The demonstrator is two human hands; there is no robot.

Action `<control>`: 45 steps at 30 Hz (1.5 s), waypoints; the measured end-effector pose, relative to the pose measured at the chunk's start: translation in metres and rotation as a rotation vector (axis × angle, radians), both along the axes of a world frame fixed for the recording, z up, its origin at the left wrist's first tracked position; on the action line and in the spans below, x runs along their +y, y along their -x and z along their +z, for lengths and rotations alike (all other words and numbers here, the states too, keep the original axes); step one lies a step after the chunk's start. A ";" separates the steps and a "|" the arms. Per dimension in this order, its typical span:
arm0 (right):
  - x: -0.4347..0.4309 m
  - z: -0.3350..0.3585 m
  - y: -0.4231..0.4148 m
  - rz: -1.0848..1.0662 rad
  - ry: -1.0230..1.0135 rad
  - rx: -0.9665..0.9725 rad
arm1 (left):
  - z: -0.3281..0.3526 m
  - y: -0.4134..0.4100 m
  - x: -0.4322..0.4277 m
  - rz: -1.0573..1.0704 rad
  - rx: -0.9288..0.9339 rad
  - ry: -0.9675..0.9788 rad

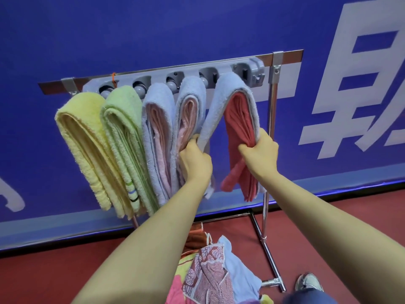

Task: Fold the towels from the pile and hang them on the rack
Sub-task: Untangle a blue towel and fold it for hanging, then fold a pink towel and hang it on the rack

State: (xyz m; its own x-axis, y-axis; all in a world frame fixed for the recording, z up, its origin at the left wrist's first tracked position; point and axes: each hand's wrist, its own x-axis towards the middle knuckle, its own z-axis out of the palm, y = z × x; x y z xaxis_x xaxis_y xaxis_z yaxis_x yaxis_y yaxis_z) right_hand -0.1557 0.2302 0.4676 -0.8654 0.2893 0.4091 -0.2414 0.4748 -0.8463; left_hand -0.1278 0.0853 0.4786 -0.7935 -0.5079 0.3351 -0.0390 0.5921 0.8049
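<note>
A grey holder strip on a chrome rack (272, 119) carries several folded towels. From the left hang a yellow towel (83, 141), a green towel (125, 128), and two blue-and-pink towels (156, 119) (190, 110). At the right end a blue towel with a red inner side (236, 110) hangs over the strip. My left hand (195, 159) grips its left hanging half. My right hand (259, 152) pinches its right half, red folds bunched in the fingers. A pile of mixed towels (214, 275) lies below on the floor.
A blue banner wall with large white characters (361, 84) stands right behind the rack. The rack's chrome foot (271, 260) runs across the red floor at the right. A shoe (309, 281) shows at the bottom right.
</note>
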 end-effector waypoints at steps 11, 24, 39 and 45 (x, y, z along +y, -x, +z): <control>-0.021 -0.016 -0.018 0.327 0.007 -0.161 | -0.038 -0.002 0.039 -0.300 -0.109 0.071; -0.019 -0.147 -0.050 0.446 -0.262 -0.594 | -0.177 -0.029 0.003 -0.625 -0.553 0.174; -0.036 -0.487 -0.155 0.518 -0.757 -1.518 | -0.484 -0.196 -0.148 -0.699 -1.445 0.249; -0.102 -0.530 -0.153 0.767 -0.718 -1.350 | -0.537 -0.172 -0.172 -0.644 -1.472 0.231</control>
State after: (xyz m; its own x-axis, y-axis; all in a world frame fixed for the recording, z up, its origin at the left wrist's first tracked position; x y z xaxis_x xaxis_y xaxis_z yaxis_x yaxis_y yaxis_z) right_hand -0.0024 0.1280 -0.0625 -0.5229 -0.2279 -0.8213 0.0746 0.9477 -0.3104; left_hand 0.0438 -0.0862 -0.0586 -0.5293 -0.0322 -0.8479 -0.3651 0.9107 0.1934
